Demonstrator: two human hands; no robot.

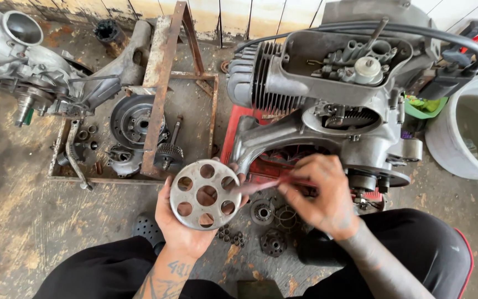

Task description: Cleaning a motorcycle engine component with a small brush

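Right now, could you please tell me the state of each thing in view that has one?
Round grey metal disc with holes: held up in left hand.
Thin reddish brush: blurred, pinched in right hand, tip at the disc.
Grey finned engine: top cover off, parts exposed.
White plastic bucket: upright, open.
Rusty metal tray: holds loose parts.

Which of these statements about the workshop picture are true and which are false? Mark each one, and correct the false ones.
1. The left hand holds a round metal disc with holes. True.
2. The right hand is empty. False: it holds a thin reddish tool that points at the disc.
3. A grey engine block sits beyond the hands. True.
4. The white bucket stands at the left edge. False: it stands at the right edge.
5. Small parts lie in a rusty tray. True.
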